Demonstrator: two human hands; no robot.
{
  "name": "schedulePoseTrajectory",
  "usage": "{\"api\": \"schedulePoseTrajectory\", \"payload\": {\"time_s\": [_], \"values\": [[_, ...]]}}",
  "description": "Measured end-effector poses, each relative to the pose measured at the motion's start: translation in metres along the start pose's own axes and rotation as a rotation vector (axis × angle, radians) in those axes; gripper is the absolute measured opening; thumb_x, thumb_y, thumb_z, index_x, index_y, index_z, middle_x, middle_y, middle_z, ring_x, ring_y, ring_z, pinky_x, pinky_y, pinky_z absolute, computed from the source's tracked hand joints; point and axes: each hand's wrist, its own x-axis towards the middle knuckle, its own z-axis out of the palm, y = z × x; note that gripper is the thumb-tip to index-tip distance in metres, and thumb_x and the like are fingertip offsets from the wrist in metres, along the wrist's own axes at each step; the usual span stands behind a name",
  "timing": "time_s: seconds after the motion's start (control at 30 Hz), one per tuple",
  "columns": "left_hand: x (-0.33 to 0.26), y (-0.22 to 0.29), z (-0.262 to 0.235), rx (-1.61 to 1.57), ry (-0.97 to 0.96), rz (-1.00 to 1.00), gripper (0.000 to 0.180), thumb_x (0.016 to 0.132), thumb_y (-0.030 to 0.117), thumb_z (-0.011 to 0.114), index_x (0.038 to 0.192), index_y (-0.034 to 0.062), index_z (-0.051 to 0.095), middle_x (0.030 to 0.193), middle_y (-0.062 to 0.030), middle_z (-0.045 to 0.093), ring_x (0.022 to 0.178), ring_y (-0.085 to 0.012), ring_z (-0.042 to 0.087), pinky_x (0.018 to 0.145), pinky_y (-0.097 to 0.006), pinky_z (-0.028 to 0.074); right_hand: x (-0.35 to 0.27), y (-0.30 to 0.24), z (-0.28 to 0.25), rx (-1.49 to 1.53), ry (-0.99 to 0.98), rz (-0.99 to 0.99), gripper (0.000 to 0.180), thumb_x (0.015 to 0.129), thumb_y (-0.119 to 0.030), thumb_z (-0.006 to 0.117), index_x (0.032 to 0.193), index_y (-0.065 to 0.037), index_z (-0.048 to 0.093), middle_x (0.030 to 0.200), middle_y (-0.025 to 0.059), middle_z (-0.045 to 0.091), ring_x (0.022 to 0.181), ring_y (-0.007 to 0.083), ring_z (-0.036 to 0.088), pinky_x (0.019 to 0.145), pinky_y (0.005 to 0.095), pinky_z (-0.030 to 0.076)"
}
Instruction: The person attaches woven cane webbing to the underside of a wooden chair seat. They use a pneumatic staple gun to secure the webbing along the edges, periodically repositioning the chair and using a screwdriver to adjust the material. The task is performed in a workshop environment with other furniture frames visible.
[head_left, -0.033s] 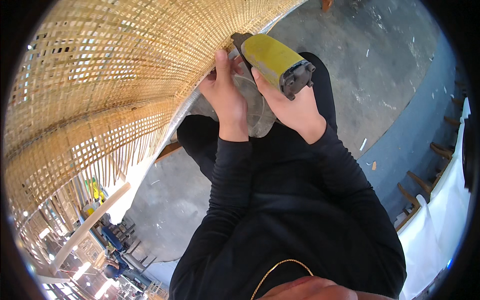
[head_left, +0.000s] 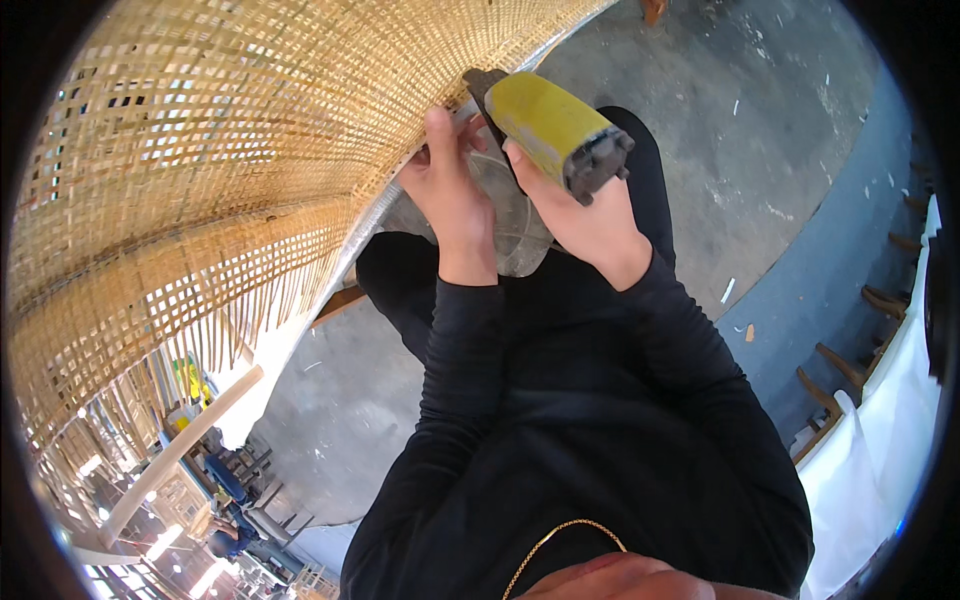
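A large sheet of woven cane curves across the upper left, its edge running beside both hands. My left hand grips that edge: the thumb points up along the weave and the fingers curl under, partly hidden. In my right hand is a yellow staple gun with dark ends, its narrow nose up against the cane edge. The right fingers are mostly hidden beneath the tool. Below and between the hands, over my lap, shows a clear round thing whose kind I cannot make out.
Loose cane strands hang from the sheet's lower edge, near a wooden pole. White cloth and wooden legs line the right side. Small scraps lie on the grey floor. A person is far off at lower left.
The staple gun's rear end has dipped very slightly toward me. Both hands keep nearly the same place and hold.
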Motion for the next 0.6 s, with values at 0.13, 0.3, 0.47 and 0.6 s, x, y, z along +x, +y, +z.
{"api": "schedulePoseTrajectory", "payload": {"time_s": [0.13, 0.3, 0.47, 0.6], "values": [[0.005, 0.001, -0.002, -0.047, -0.008, -0.002, 0.026, 0.101, 0.023, 0.071, 0.113, 0.0009, 0.063, 0.101, -0.0065, 0.067, 0.076, -0.0159, 0.065, 0.064, -0.030, 0.052, -0.006, -0.002, -0.003, -0.086, -0.146, 0.027, 0.028, 0.097, -0.002, 0.070, 0.124, 0.003, 0.067, 0.117, 0.0068, 0.074, 0.105, 0.0128, 0.069, 0.091, 0.0297, 0.055], [0.008, -0.007, -0.008, -0.038, -0.020, 0.033, 0.026, 0.101, 0.023, 0.071, 0.112, 0.0009, 0.063, 0.102, -0.0071, 0.067, 0.076, -0.0162, 0.066, 0.062, -0.030, 0.051, -0.011, 0.005, -0.001, -0.176, -0.090, -0.030, 0.022, 0.089, -0.012, 0.075, 0.109, -0.002, 0.072, 0.102, 0.0081, 0.076, 0.091, 0.0230, 0.072, 0.081, 0.0350, 0.053], [0.004, -0.006, -0.008, 0.022, -0.006, 0.005, 0.026, 0.101, 0.023, 0.070, 0.112, 0.0004, 0.063, 0.101, -0.0068, 0.067, 0.075, -0.0162, 0.065, 0.061, -0.030, 0.051, -0.012, 0.010, -0.002, -0.128, -0.064, -0.098, 0.019, 0.084, -0.014, 0.079, 0.097, -0.003, 0.073, 0.093, 0.0100, 0.076, 0.080, 0.0290, 0.074, 0.073, 0.0374, 0.055], [0.006, -0.008, -0.009, -0.009, -0.037, 0.012, 0.027, 0.102, 0.024, 0.070, 0.113, 0.0004, 0.062, 0.102, -0.0066, 0.067, 0.076, -0.0163, 0.064, 0.061, -0.030, 0.051, -0.007, 0.007, 0.002, -0.067, -0.068, -0.128, 0.016, 0.083, -0.010, 0.079, 0.093, -0.001, 0.070, 0.090, 0.0120, 0.075, 0.077, 0.0302, 0.074, 0.070, 0.0364, 0.057]]}}
